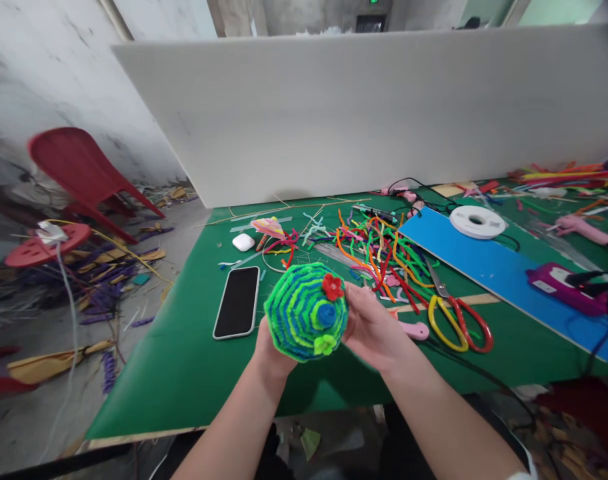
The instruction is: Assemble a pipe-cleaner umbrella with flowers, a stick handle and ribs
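I hold a round green and blue striped pipe-cleaner ball [301, 312] above the near edge of the green table [184, 360]. Small red, blue and light green flowers sit on its right side. My left hand [270, 352] grips it from underneath, mostly hidden behind it. My right hand [374, 328] closes on its right side, fingers against the flowers. A black phone [237, 301] lies on the table just left of the ball.
A tangle of coloured pipe cleaners [379, 250], yellow-and-red scissors [457, 317], a white earbud case [243, 242], a blue board [499, 270] with a tape roll [477, 221] and glue guns [567, 283] lie on the table. A red chair [79, 167] and scraps litter the floor at left.
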Available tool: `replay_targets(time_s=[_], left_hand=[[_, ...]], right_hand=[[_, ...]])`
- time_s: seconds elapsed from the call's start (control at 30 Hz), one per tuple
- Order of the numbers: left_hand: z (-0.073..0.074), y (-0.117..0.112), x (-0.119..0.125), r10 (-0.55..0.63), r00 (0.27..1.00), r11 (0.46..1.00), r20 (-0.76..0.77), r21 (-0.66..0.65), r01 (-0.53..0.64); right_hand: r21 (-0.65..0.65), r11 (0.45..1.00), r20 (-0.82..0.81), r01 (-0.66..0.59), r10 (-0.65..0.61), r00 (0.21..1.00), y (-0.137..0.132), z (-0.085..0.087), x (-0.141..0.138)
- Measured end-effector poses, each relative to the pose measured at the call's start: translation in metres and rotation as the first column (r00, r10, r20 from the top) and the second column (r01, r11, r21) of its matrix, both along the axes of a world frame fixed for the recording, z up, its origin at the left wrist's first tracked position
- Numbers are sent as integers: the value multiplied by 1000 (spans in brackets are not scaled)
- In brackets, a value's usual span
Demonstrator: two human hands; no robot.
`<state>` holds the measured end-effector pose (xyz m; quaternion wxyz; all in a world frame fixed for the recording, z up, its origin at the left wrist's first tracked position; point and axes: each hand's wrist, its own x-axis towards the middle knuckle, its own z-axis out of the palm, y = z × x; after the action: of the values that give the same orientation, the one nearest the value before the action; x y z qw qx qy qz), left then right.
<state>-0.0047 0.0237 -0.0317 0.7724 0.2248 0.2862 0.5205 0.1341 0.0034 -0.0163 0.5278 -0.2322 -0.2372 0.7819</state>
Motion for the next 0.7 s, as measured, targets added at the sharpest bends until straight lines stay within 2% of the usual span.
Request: replay_targets(time_s=[0.1,0.2,0.33,0.4,0.5,0.57,0.6,0.67,0.7], left_hand=[[-2,0,4,129,989,989,-79,85,-122],[-11,-4,6,327,923,936,-202,204,-287],[-25,-15,2,450,851,863,-270,377,-337],[-24,-18,0,488,824,848,-286,378,-371],[-10,-18,-2,481,821,866,-307,309,-392],[0,-15,-2,443,856,891,-267,239,-387],[3,-13,-2,423,874,903,-241,196,-383],[7,-12,-2,387,904,921,-179,120,-370],[6,-11,-3,362,919,932,-156,87,-352]], right_hand=[[-4,1000,36,27,-27,999,-4,5,3],[-17,996,66,92,-91,994,-5,8,4],[10,994,75,112,-112,991,-10,10,-2],[22,995,88,102,-104,991,-13,9,-5],[71,997,203,10,-25,979,-18,10,-4],[138,987,394,-84,23,919,-20,13,3],[185,978,513,-98,-11,859,-20,15,7],[331,943,701,-32,-224,677,-22,19,17],[429,903,733,19,-361,577,-23,22,21]])
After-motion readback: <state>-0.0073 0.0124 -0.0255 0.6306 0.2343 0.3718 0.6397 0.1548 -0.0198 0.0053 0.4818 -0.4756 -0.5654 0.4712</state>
